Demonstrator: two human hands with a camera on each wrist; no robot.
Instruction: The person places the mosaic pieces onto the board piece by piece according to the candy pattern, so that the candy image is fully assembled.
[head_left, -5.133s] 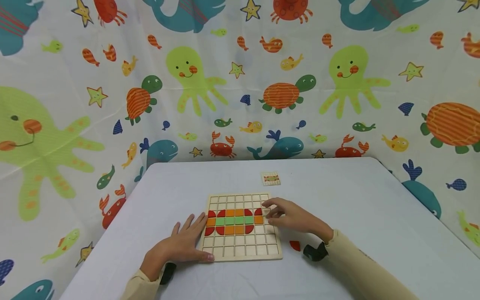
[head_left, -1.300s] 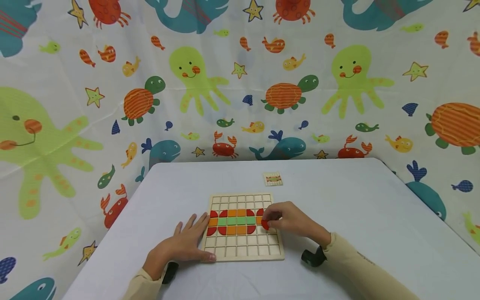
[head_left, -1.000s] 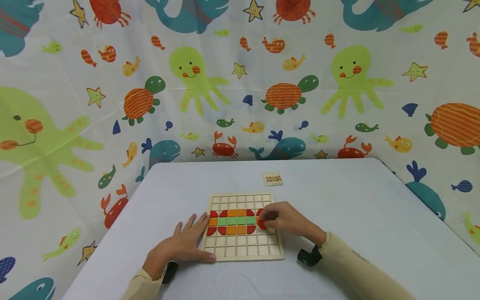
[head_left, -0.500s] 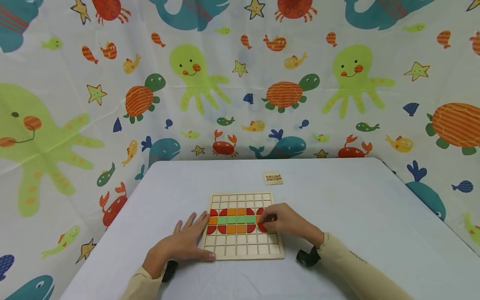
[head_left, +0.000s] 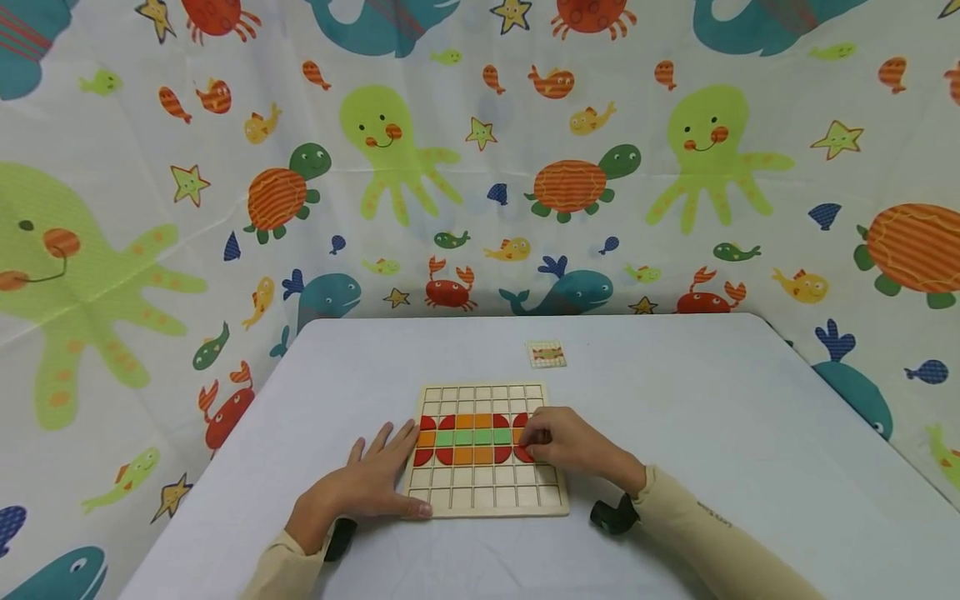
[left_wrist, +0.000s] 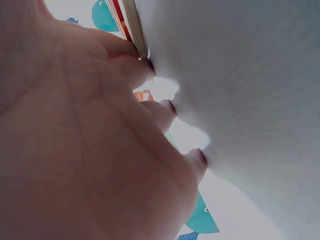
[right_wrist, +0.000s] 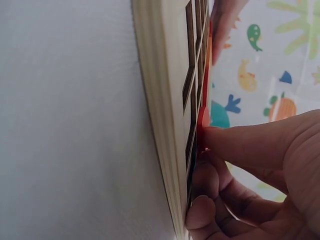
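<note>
A wooden grid board [head_left: 495, 497] lies on the white table, with red, orange and green tiles forming a sweet-like pattern across its middle rows. My right hand [head_left: 576, 442] is over the board's right side, thumb and curled fingers on a red quarter-round tile [head_left: 522, 454] at the pattern's lower right. In the right wrist view, the thumb presses this red tile [right_wrist: 201, 131] close against the grid; other fingertips rest near the board's edge. My left hand [head_left: 363, 485] lies spread along the board's left edge, thumb on its lower left corner. Fingertips touch the table in the left wrist view.
A small pattern card [head_left: 547, 355] showing a similar design lies behind the board. Dark wrist devices [head_left: 615, 515] sit under both wrists. A cloth [head_left: 480, 175] printed with sea animals hangs behind the table [head_left: 675, 383].
The loose red tile right of the board was picked up by my right hand, carried over the grid and moved left and down into the lower right cell of the pattern. The left hand stayed put.
</note>
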